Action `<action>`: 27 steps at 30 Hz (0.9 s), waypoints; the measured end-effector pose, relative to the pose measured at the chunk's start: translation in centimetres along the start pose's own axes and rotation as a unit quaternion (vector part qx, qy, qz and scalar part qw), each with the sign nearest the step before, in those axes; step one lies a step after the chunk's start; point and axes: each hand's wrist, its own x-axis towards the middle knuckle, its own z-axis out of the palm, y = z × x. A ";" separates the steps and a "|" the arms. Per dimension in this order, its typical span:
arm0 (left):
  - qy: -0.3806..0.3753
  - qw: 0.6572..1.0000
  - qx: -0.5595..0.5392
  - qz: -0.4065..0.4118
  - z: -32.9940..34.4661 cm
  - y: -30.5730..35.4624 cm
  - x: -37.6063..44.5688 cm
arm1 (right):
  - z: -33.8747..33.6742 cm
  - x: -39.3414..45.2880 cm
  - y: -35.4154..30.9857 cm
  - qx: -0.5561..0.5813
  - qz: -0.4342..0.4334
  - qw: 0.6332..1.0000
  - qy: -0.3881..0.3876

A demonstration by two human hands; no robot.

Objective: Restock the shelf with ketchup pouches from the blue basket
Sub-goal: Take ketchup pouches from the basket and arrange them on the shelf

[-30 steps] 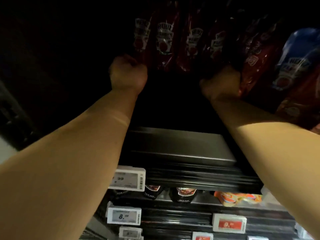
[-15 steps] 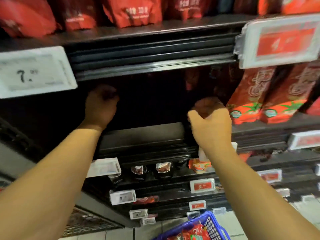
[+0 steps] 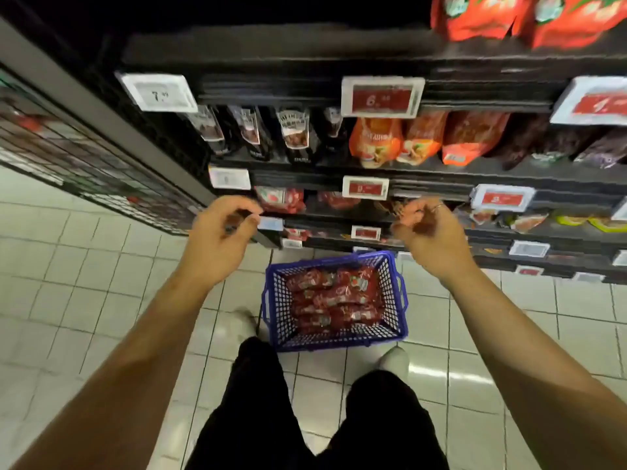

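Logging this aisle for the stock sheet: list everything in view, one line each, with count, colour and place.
basket: one, blue, on the floor between the feet.
ketchup pouches: count unclear, red, piled in the basket.
dark pouches: about four, black with labels, left of the middle shelf.
orange pouches: at least two, orange, right of the dark pouches on that shelf.
red bags: at least two, red, top shelf at right.
price tags: many, white or red, along the shelf edges.
shelves: several, black, across the upper frame.
floor: white tiles, below.
shoes: two, white, either side of the basket.
legs: two, black trousers, bottom centre.
left hand: loosely curled, holding nothing, above the basket.
right hand: loosely curled, holding nothing, ring on one finger.
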 end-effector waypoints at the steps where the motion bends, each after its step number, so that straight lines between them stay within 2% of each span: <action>1: -0.014 0.998 0.001 -0.057 1.6 -1.6 -1.4 | 0.0 0.2 2.1 -0.020 0.031 0.999 -0.013; 3: -0.046 0.989 0.012 -0.139 4.2 -4.7 -3.3 | 0.2 0.2 5.9 -0.080 0.087 0.993 -0.021; 5: -0.097 0.974 0.071 -0.191 6.8 -8.1 -4.7 | 0.8 0.0 9.4 -0.121 0.136 0.983 -0.030; 7: -0.136 0.946 0.128 -0.265 9.4 -11.7 -6.2 | 1.8 -0.2 12.7 -0.183 0.177 0.966 -0.038; 9: -0.159 0.918 0.106 -0.348 12.0 -15.3 -7.7 | 2.8 -0.5 16.2 -0.226 0.231 0.945 -0.058; 13: -0.241 0.873 0.107 -0.409 16.4 -23.2 -10.3 | 4.7 -0.8 24.0 -0.220 0.340 0.912 -0.061; 16: -0.272 0.858 0.098 -0.424 19.6 -28.6 -11.2 | 7.1 -0.1 29.4 -0.129 0.430 0.893 -0.026; 19: -0.257 0.846 0.049 -0.465 23.2 -33.2 -10.6 | 9.6 2.5 34.9 -0.097 0.499 0.860 -0.029; 22: -0.190 0.841 -0.035 -0.505 27.4 -38.0 -8.7 | 12.5 6.7 40.0 -0.112 0.533 0.838 -0.020; 25: -0.084 0.816 -0.115 -0.560 31.9 -42.9 -6.4 | 15.3 11.0 45.1 -0.094 0.508 0.856 -0.007; 26: -0.075 0.820 -0.113 -0.556 33.3 -44.5 -5.7 | 16.2 12.3 46.8 -0.093 0.500 0.861 -0.015; 27: -0.092 0.844 -0.081 -0.522 34.5 -45.7 -5.2 | 17.0 13.3 48.4 -0.095 0.498 0.861 -0.028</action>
